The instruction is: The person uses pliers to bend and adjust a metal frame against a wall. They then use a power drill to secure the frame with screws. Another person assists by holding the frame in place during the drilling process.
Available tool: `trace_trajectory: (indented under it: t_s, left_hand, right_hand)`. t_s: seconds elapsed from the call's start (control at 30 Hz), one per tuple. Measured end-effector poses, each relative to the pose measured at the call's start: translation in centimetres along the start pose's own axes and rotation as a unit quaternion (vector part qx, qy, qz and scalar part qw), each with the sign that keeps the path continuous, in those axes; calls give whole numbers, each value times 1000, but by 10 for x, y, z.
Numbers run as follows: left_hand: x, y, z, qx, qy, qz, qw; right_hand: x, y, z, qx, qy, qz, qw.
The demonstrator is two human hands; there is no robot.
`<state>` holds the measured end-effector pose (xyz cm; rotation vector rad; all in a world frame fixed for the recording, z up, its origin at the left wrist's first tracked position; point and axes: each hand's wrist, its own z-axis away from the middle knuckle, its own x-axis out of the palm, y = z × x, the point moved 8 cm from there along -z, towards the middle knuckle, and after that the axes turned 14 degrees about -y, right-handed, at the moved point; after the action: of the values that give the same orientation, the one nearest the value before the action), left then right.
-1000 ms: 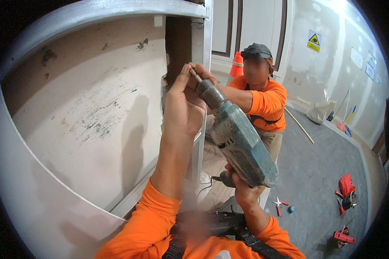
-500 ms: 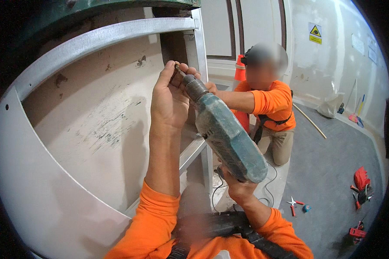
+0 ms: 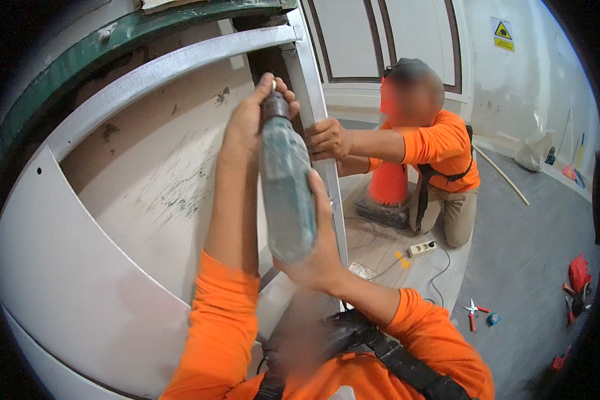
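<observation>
A dusty green power drill (image 3: 288, 193) points up and away from me, close to the upright metal stud (image 3: 309, 80). My right hand (image 3: 319, 250) is closed around its rear part; the grip itself is hidden. My left hand (image 3: 243, 123) is raised at the drill's front end, with thumb and fingers curled about the dark chuck (image 3: 275, 107) and the bit. A small pale tip shows between the fingers; what it is I cannot make out. Beside the drill, a co-worker's hand (image 3: 328, 139) holds the same stud. A curved metal track (image 3: 173, 59) meets the stud at the top.
A white curved panel (image 3: 80, 233) is at left, below a green beam (image 3: 67, 73). The co-worker (image 3: 447, 153) kneels by an orange cone (image 3: 388, 183). A power strip (image 3: 423, 249) with cable, red-handled snips (image 3: 473, 313), a tape measure (image 3: 493, 319) and a stick (image 3: 503, 175) lie on the floor.
The drill has swung left and now stands more upright. My right hand has risen with it. The co-worker has shifted right, their hand now plainly on the stud.
</observation>
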<state>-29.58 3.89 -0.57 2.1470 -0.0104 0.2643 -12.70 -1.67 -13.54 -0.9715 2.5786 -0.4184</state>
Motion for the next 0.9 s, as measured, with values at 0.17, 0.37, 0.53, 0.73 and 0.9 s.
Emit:
trace_trajectory:
  t_s: [0.17,0.37,0.53,0.73,0.9]
  left_hand:
    - [-26,25,1,-72,-34,-127,989]
    - [0,16,116,87,18,-82,993]
    - [7,0,187,173,65,-391,902]
    - [5,12,161,112,128,-303,938]
    - [-19,15,161,157,167,-229,946]
  right_hand:
    - [22,5,-39,37,27,-60,997]
    - [26,8,-59,-3,82,1,997]
    - [43,12,-60,2,38,-42,998]
    - [44,7,-56,-54,6,18,998]
    - [16,27,-71,-15,-126,-160,979]
